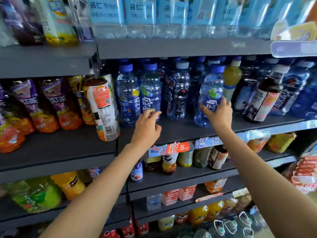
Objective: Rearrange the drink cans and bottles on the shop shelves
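Note:
On the middle shelf (180, 131) stand clear bottles with blue caps and blue labels. My right hand (218, 114) grips one of them (211, 90) low on its label; the bottle tilts slightly left, near the shelf's front. My left hand (148, 125) hovers with loosely curled fingers just in front of two upright blue-label bottles (151, 93), holding nothing; whether it touches them I cannot tell. A dark-labelled clear bottle (178, 93) stands between the two hands.
A tall orange-and-white bottle (103, 107) leans at the shelf divider to the left. Purple-and-orange tea bottles (51, 107) fill the left bay. Yellow and dark bottles (231, 79) stand at right. Water packs (154, 12) sit above; mixed drinks below.

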